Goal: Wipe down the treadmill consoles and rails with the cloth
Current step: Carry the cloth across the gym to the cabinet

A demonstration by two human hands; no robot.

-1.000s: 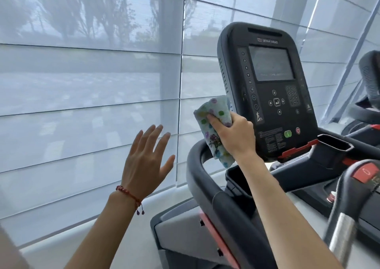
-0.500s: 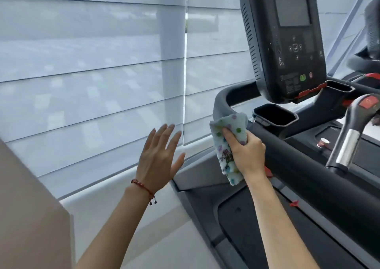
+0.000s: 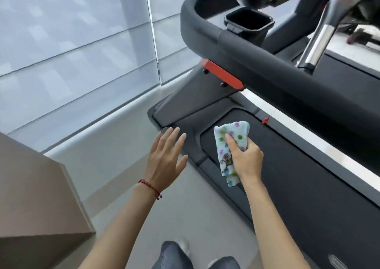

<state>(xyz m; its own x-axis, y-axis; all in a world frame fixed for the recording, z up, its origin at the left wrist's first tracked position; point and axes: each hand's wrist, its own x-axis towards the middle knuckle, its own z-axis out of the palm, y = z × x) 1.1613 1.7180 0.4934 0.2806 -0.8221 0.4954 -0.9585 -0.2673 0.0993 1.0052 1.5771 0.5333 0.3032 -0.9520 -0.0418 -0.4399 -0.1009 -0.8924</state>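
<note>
So the right hand (image 3: 245, 157) is wrapped around a folded, fluffy pale-blue cloth with coloured polka dots (image 3: 229, 145), thumb pressed across the front of it and the fingers curled behind. The cloth sticks out above the knuckles and hangs down past the wrist, and it sits low, over the dark grey plastic side panel of the treadmill base (image 3: 287, 176), well below the thick black padded side rail (image 3: 277, 63) that runs diagonally across the top right. Can't really tell if the cloth is actually touching the panel or just held in front of it. The left hand (image 3: 166, 157) holds nothing, palm facing down and away, fingers spread flat and loose, hovering over the pale floor (image 3: 123, 155) right next to the treadmill's front corner; there's a thin red string bracelet (image 3: 149, 186) on that wrist. Up top you can see an empty black cup holder (image 3: 249, 22) tucked behind the rail, a red trim piece (image 3: 223, 74) where the grey upright meets the rail, and a black grip with a shiny chrome section (image 3: 317, 48) further right. Translucent grey roller blinds (image 3: 72, 42) cover the window on the left, and a brown box-like corner (image 3: 37, 196) pokes in at the bottom left.
</note>
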